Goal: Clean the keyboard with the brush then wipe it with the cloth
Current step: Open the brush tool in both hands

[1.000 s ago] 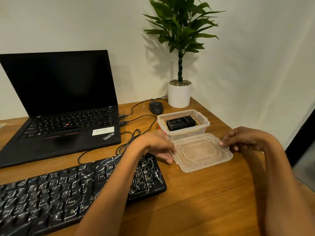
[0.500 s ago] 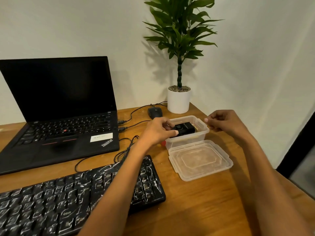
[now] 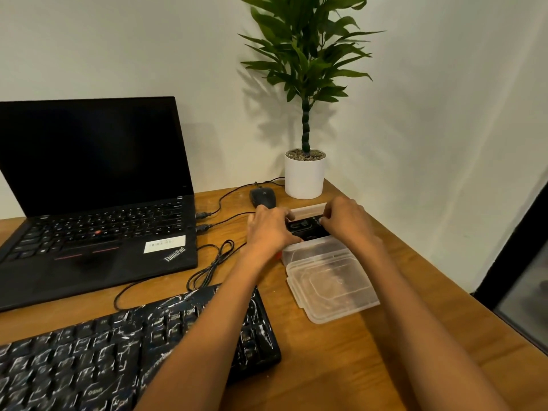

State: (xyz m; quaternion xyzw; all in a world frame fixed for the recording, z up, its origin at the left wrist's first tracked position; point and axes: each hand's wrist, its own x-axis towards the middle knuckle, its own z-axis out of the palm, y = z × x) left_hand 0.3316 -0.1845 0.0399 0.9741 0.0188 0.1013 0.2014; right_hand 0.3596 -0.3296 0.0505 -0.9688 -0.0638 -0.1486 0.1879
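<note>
A black keyboard [image 3: 89, 351] streaked with white dust lies at the front left of the wooden desk. To its right stands a clear plastic container [image 3: 308, 252], its lid [image 3: 332, 289] lying on the desk in front of it. A small black box [image 3: 308, 226] sits at the container's top. My left hand [image 3: 271, 229] grips the box's left end and my right hand [image 3: 347, 221] grips its right end. No brush or cloth shows.
An open black laptop [image 3: 98, 203] stands at the back left, cables [image 3: 213, 262] trailing from its side. A black mouse [image 3: 262, 197] and a white potted plant [image 3: 304, 176] stand behind the container. The desk's right edge [image 3: 444, 262] runs diagonally close to my right arm.
Both hands left the lid on the desk and reached to the container. The left hand took the black box first, then the right hand closed on its other end.
</note>
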